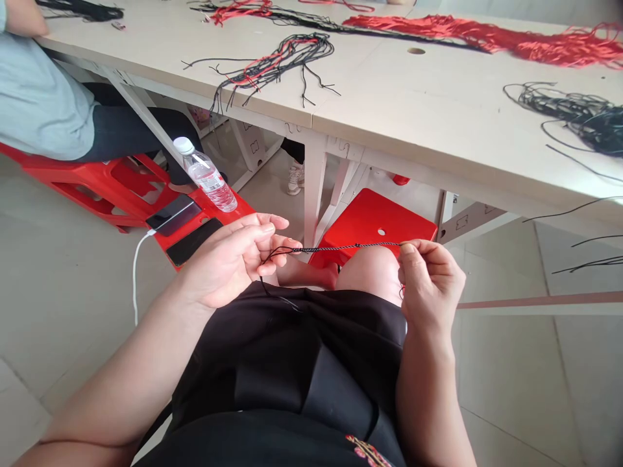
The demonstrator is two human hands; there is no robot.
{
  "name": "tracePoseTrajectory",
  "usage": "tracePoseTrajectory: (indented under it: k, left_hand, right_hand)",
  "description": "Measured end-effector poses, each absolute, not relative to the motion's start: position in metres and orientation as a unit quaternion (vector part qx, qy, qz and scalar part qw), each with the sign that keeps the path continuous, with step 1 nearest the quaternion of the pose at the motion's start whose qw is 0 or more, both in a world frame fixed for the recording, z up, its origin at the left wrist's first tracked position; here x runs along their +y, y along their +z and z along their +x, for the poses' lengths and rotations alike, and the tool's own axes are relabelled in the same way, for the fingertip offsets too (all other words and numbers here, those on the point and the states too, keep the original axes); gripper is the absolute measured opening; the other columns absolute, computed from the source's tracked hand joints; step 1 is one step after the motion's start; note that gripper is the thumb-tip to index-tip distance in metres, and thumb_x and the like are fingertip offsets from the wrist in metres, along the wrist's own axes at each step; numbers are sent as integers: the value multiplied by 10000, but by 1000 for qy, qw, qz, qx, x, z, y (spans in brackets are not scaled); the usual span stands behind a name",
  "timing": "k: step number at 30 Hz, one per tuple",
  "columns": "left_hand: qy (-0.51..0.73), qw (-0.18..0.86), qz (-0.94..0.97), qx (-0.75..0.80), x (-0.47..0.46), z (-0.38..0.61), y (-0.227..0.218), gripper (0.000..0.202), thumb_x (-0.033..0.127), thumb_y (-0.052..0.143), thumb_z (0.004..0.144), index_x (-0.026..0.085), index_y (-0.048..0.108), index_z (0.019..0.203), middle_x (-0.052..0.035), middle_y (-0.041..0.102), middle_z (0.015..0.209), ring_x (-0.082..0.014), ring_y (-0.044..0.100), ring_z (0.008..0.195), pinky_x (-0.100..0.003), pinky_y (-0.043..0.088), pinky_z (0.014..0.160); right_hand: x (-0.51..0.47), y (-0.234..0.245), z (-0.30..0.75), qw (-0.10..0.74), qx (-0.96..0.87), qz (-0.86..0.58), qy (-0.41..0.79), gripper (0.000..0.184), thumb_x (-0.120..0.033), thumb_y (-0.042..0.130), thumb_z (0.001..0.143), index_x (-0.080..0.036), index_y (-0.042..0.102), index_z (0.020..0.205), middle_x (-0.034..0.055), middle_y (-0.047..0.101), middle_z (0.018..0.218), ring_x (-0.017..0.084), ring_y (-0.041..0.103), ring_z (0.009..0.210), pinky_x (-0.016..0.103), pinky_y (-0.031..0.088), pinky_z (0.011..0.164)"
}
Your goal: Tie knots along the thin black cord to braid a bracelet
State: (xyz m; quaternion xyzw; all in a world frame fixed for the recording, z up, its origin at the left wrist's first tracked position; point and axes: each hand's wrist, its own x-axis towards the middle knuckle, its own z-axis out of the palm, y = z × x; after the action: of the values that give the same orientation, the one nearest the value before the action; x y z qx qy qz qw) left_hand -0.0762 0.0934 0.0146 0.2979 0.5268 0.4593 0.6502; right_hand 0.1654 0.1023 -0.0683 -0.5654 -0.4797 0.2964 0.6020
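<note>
A thin black braided cord (pixel 335 248) is stretched nearly level between my two hands, above my lap. It has a small knot partway along and a thicker braided stretch near the left end. My left hand (pixel 238 256), palm turned up, has its fingers curled with loose black strands looped around the lower fingers. Strand ends hang from it over the dark clothing on my lap. My right hand (pixel 431 275) pinches the other end of the cord between thumb and forefinger. A bit of thread dangles below that hand; its far end is hidden.
On the table (pixel 438 104) lie a black-and-red cord bundle (pixel 282 61), long red cords (pixel 462 35) and a black cord heap (pixel 579 117). Red stools (pixel 374 224) stand below. One holds a water bottle (pixel 211 178) and phones (pixel 172 214). A seated person (pixel 43 97) is at left.
</note>
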Motion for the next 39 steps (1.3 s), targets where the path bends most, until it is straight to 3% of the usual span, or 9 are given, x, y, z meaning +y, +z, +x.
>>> tracePoseTrajectory:
  k: [13,24,31,35,39]
  left_hand:
    - [457,621,333,542,94,-85,10,129,158,688,704,190,655,825,-38,695,726,-103,574,614,-190,400,517]
    - [451,552,407,572,94,-96,6,151,204,711,718,200,664,862,-40,680,800,-85,531,565,-178,359,448]
    - [306,526,513,606,95,-87,2,348,312,749,681,249,661,1012,-43,688,989,-93,563,516,-179,470,437]
    - [208,501,558,628,96,-68,-14,603,288,798,624,322,585,1187,-2,615,1219,-173,641,869,-170,545,634]
    - [240,531,537,610,103,-52,-30,451,334,729,717,371,599,1147,78,596,1238,-189,524,1168,-189,520,858]
  right_hand:
    - [101,-69,165,613,-469,-547,324,177,-347,630,795,-180,601,745,-21,512,623,98,480,546,247,427,510]
    - [95,-64,162,615,-479,-531,331,160,-330,634,797,-177,604,758,-21,538,627,92,509,555,240,445,537]
    - [99,-58,150,593,-513,-534,316,110,-272,571,819,-177,576,763,-21,592,666,90,562,605,213,476,570]
    - [102,-56,139,559,-578,-503,317,106,-245,529,856,-171,562,788,-48,583,668,61,555,614,165,480,585]
    - [96,-57,127,486,-647,-481,336,79,-153,507,870,-160,567,819,-66,589,738,27,546,640,120,475,604]
